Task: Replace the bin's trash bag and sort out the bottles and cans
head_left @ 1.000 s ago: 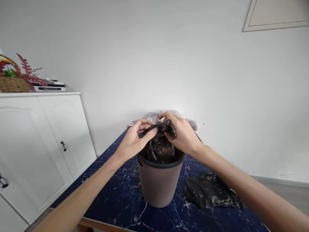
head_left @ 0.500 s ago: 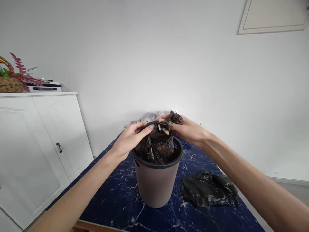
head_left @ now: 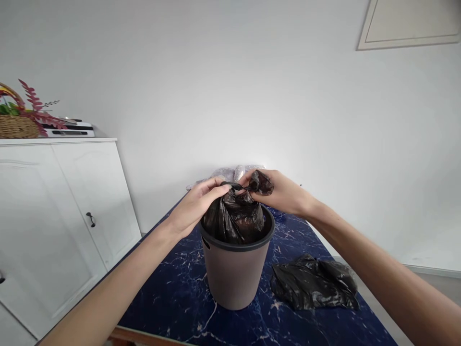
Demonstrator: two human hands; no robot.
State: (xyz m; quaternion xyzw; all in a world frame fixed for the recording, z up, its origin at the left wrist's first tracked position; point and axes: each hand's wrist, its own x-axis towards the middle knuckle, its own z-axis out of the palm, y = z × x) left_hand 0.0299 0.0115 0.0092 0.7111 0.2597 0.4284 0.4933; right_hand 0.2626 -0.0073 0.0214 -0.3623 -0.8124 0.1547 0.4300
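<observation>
A full black bin bag (head_left: pixel 236 218) sits inside a taupe waste bin (head_left: pixel 234 274) with a dark rim, standing on a dark blue marbled table (head_left: pixel 180 298). My left hand (head_left: pixel 196 206) pinches one twisted end of the bag's gathered top, fingers closed. My right hand (head_left: pixel 283 192) grips the other end, with a bunch of black plastic sticking out above its fingers. Both hands meet over the bin's mouth at the bag's neck.
A second, crumpled black bag (head_left: pixel 315 283) lies on the table right of the bin. A grey cloth (head_left: pixel 230 173) lies at the table's far end by the wall. A white cabinet (head_left: pixel 54 221) stands left, carrying a wicker basket (head_left: pixel 16 125) with red foliage.
The bag's ends have been drawn tighter together. The right hand shifted from over the bag to its right side, and the plastic bunch now pokes up above it.
</observation>
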